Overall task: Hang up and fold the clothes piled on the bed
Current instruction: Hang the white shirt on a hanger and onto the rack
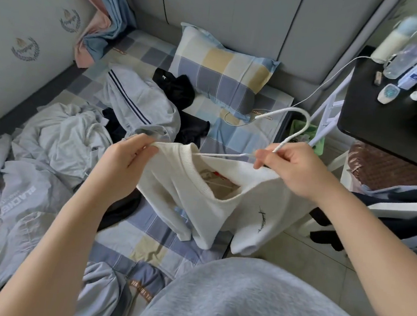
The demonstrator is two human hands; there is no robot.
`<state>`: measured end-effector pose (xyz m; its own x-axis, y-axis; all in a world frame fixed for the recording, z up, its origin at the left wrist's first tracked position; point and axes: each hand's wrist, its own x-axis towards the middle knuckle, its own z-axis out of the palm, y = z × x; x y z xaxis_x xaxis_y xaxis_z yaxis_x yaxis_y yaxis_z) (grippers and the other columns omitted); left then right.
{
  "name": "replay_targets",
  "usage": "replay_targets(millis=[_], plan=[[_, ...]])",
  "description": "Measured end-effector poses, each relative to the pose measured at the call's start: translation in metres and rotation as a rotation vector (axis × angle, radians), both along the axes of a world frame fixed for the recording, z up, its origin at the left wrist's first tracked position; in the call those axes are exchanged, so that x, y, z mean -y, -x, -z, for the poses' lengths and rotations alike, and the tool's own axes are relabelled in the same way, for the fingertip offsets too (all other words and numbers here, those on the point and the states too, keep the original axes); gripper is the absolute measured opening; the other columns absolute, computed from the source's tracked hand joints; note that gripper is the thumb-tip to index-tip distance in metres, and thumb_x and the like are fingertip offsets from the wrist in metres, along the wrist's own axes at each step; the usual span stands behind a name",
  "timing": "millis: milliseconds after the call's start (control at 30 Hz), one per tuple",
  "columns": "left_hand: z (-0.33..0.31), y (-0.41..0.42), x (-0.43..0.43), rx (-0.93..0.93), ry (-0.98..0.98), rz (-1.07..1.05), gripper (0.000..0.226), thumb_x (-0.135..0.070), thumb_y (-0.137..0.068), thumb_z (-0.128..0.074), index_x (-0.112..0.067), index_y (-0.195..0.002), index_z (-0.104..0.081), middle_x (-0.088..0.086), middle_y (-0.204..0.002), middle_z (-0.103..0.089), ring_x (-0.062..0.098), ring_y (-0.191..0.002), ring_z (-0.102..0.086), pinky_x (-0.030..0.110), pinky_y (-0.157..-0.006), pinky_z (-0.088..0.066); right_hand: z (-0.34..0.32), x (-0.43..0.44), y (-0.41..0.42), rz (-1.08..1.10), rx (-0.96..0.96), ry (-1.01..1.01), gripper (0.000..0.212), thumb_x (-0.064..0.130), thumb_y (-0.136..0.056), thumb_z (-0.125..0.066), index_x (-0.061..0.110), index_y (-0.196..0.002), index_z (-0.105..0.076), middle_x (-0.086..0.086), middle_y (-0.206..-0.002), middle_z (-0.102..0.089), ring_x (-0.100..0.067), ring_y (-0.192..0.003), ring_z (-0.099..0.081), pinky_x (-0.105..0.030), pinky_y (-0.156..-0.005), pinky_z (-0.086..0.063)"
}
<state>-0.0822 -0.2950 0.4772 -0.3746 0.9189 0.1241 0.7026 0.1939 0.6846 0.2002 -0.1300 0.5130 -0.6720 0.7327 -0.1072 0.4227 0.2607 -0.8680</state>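
A cream T-shirt (225,209) with a small black embroidery hangs in front of me over the bed's edge. My left hand (127,155) pinches the ribbed collar at its left side. My right hand (294,168) grips the neck of a white hanger (298,133), whose hook curves up toward the pillow. One hanger arm passes into the collar opening. Behind lies a pile of clothes on the checked bedsheet (161,229): a grey garment with dark stripes (139,106), black items (175,89), and several pale grey pieces (60,140) at the left.
A checked pillow (223,68) leans on the grey headboard. A black side table (395,108) at right carries bottles and a white cable. Below it are a white rack (330,110), a green basket and dark clothes on the floor. Curtains hang at top left.
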Motion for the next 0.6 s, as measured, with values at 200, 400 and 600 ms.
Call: replay_targets(millis=[200, 400, 600], plan=[[0.006, -0.009, -0.008, -0.072, -0.020, 0.060, 0.016, -0.016, -0.104, -0.048, -0.018, -0.106, -0.064, -0.021, -0.089, -0.058, 0.004, -0.081, -0.053, 0.005, -0.076, -0.036, -0.010, -0.002, -0.005, 0.034, -0.015, -0.036, 0.040, 0.043, -0.093, -0.056, 0.010, -0.078, -0.074, 0.002, -0.048, -0.029, -0.008, -0.044, -0.028, -0.017, -0.047, -0.028], [0.018, -0.013, -0.010, -0.045, 0.118, 0.081, 0.030, -0.029, -0.100, -0.054, -0.020, -0.128, -0.059, -0.011, -0.110, -0.054, 0.012, -0.099, -0.051, 0.028, -0.084, -0.039, -0.008, 0.004, -0.014, 0.046, -0.070, -0.014, 0.041, 0.048, -0.090, -0.055, 0.013, -0.079, -0.073, -0.008, -0.050, -0.030, -0.016, -0.045, -0.027, -0.020, -0.046, -0.027], [0.039, -0.021, -0.005, -0.084, 0.053, -0.181, 0.018, 0.004, -0.092, -0.052, -0.008, -0.102, -0.061, 0.001, -0.096, -0.060, 0.023, -0.088, -0.053, 0.027, -0.069, -0.035, -0.004, 0.009, -0.025, 0.032, -0.070, -0.001, 0.039, 0.045, -0.090, -0.056, 0.013, -0.078, -0.075, 0.003, -0.047, -0.030, -0.008, -0.043, -0.027, -0.013, -0.047, -0.027]])
